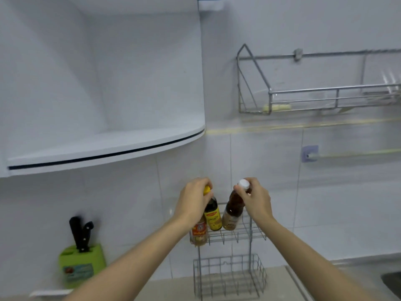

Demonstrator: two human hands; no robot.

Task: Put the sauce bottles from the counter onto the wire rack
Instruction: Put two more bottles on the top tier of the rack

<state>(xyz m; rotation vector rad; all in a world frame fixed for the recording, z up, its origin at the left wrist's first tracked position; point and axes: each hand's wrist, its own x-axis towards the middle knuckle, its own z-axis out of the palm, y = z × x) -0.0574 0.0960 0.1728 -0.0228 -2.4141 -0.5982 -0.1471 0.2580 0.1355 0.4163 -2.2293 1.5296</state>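
A two-tier wire rack (245, 234) stands on the counter against the tiled wall. My left hand (193, 202) grips the neck of a dark sauce bottle with a yellow cap and yellow label (213, 216), held over the rack's upper tier. My right hand (256, 199) holds a brown sauce bottle with a white cap (233, 210) by its top, tilted, also over the upper tier. A third bottle with a red-and-white label (198, 234) stands at the upper tier's left end, partly hidden behind my left wrist. The lower basket (230, 276) holds nothing visible.
A green knife block (81, 265) with black-handled knives sits on the counter at the left. A white curved cabinet shelf (104, 148) overhangs above. A steel dish rack (314, 98) hangs on the wall at the upper right. A sink edge (391, 281) shows at the far right.
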